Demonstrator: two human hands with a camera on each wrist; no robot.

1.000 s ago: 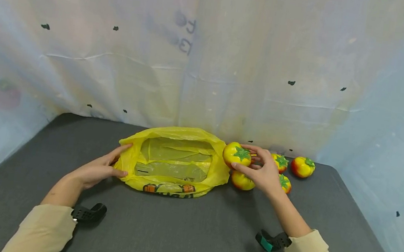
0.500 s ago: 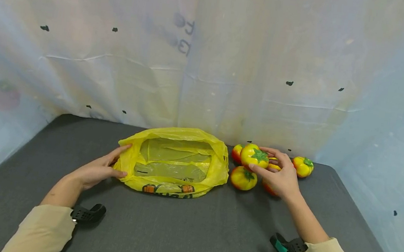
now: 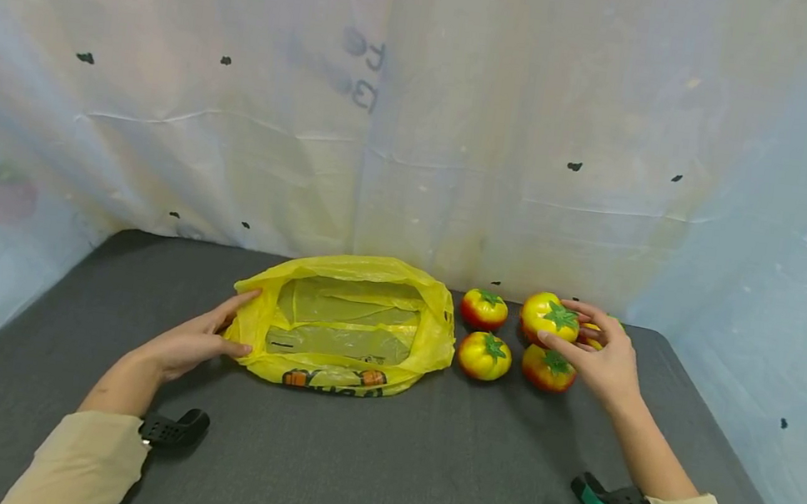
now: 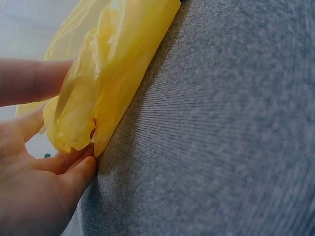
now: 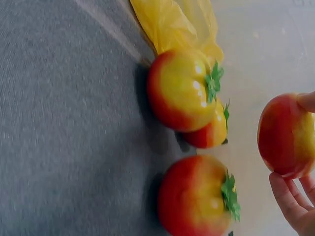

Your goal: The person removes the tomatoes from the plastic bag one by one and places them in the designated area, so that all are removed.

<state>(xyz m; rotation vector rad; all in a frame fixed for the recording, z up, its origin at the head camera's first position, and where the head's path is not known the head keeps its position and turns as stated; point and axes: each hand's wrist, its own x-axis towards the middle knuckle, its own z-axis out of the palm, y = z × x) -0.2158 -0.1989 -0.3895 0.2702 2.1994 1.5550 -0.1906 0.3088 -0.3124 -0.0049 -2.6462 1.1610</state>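
Observation:
A yellow plastic bag (image 3: 437, 349) lies on the dark table with its mouth spread wide. At its left end my left hand (image 3: 184, 345) grips the plastic, thumb on the near side and fingers on the far side; the left wrist view shows the crumpled bag (image 4: 106, 73) between them. My right hand (image 3: 605, 361) holds a yellow-and-red tomato (image 3: 538, 315) by its right side, green leaf top showing. In the right wrist view this tomato (image 5: 280, 135) is raised off the table, between thumb and fingertips. Just beyond the right fingers, another tomato (image 3: 592, 336) is partly hidden.
Two tomatoes, a far one (image 3: 483, 312) and a near one (image 3: 484, 363), sit close to the bag's right end. Another tomato (image 3: 547, 372) lies just below the held one. A pale plastic sheet (image 3: 415, 161) hangs behind the table and along its sides.
My right hand has moved right with the tomato, away from the bag and over the other tomatoes, uncovering the two nearest the bag. My left hand and the bag have stayed in place.

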